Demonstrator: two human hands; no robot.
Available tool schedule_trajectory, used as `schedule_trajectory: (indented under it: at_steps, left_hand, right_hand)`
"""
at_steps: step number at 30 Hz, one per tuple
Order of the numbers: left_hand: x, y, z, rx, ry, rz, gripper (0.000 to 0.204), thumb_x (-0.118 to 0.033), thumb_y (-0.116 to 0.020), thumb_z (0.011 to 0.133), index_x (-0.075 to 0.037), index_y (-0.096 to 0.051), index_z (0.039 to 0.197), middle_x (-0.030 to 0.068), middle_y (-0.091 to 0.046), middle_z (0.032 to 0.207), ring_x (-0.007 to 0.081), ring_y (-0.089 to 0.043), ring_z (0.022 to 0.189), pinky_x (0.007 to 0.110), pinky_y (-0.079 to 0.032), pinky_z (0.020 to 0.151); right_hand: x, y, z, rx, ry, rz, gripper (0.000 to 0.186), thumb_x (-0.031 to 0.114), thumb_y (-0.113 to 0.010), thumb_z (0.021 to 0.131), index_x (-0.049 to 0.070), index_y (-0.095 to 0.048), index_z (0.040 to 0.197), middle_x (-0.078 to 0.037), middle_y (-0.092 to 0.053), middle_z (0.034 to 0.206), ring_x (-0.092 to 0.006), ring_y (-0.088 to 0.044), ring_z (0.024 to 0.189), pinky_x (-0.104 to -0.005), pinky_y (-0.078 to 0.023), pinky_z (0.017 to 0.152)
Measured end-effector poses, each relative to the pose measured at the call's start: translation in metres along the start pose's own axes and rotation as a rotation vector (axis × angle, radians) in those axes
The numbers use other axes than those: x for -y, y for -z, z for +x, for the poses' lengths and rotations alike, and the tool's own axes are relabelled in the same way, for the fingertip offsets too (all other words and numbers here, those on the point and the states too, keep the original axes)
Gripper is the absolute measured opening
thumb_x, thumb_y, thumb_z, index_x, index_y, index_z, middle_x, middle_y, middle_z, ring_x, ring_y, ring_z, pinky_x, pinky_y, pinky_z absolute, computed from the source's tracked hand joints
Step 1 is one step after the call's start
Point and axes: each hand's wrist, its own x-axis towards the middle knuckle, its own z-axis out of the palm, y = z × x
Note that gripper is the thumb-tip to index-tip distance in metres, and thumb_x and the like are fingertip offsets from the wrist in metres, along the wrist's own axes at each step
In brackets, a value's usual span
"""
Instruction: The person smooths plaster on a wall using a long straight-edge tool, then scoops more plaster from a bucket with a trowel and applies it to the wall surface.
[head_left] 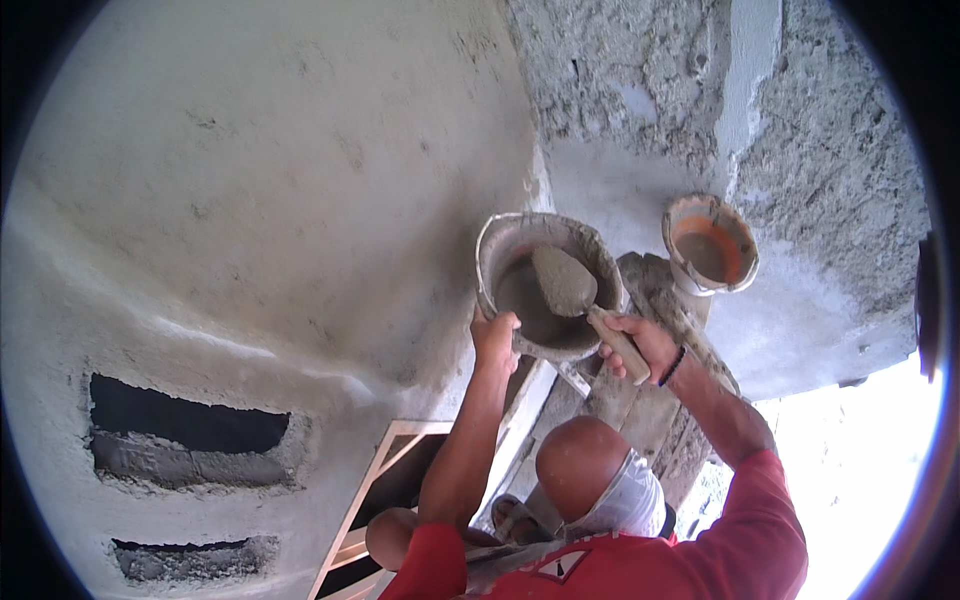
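My left hand (492, 342) grips the near left side of a mortar-crusted bucket (507, 240), its thumb over the rim. The bucket tilts so its mouth shows, with wet grey mortar (520, 300) inside. In my right hand (650, 345) is a trowel (620, 347), fingers closed round its handle. The trowel's grey-coated blade lies within the bucket's mouth, above the mortar. A smaller bucket (748, 272), orange inside and caked with mortar, stands beyond my right hand and holds more grey mix.
Weathered planks (625, 405) run beneath the buckets. Smooth plastered wall (300, 150) curves along the left, with two rough-edged openings (190, 415). A rough, unevenly coated wall (830, 140) rises at upper right. A wooden frame (372, 475) sits low, left of my bent knees (580, 465).
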Motion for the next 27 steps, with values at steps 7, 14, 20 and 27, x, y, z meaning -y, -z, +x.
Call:
schedule_trajectory:
  at_steps: [7, 14, 20, 27]
  left_hand:
    - [-0.013, 0.011, -0.008, -0.053, -0.086, -0.004, 0.055, 0.001, -0.057, 0.057, -0.002, -0.056, 0.112, 0.0092, -0.06, 0.098, 0.0234, -0.057, 0.088, 0.036, -0.048, 0.076]
    - [-0.001, 0.023, -0.016, -0.087, -0.021, -0.028, 0.057, 0.005, -0.055, 0.058, -0.005, -0.054, 0.114, 0.0061, -0.057, 0.095, 0.0214, -0.055, 0.088, 0.035, -0.047, 0.073]
    - [0.019, 0.04, -0.017, -0.044, 0.023, -0.059, 0.058, 0.007, -0.053, 0.06, -0.006, -0.052, 0.116, 0.0071, -0.056, 0.097, 0.0218, -0.056, 0.087, 0.036, -0.05, 0.069]
    - [0.019, 0.039, -0.043, -0.048, 0.012, -0.166, 0.052, 0.004, -0.053, 0.06, 0.0, -0.054, 0.112, 0.0058, -0.057, 0.089, 0.0181, -0.055, 0.075, 0.032, -0.048, 0.064]
  right_hand:
    - [0.007, -0.056, -0.009, 0.076, 0.357, 0.207, 0.024, 0.027, -0.046, 0.089, 0.01, -0.044, 0.106, -0.01, -0.053, 0.079, -0.019, -0.051, 0.059, -0.032, -0.045, 0.051]
    - [0.054, -0.126, -0.021, 0.035, 1.031, 0.361, 0.025, 0.026, -0.049, 0.09, 0.007, -0.046, 0.105, -0.009, -0.053, 0.081, -0.0183, -0.053, 0.066, -0.03, -0.047, 0.055]
    - [0.125, -0.159, -0.042, -0.127, 1.708, 0.334, 0.026, 0.017, -0.05, 0.092, 0.006, -0.043, 0.115, -0.008, -0.051, 0.082, -0.0178, -0.053, 0.062, -0.0298, -0.047, 0.051]
    - [0.174, -0.214, -0.031, -0.639, 1.959, 0.125, 0.053, 0.011, -0.05, 0.09, 0.004, -0.026, 0.137, -0.013, -0.056, 0.091, -0.0185, -0.059, 0.061, -0.0291, -0.052, 0.048]
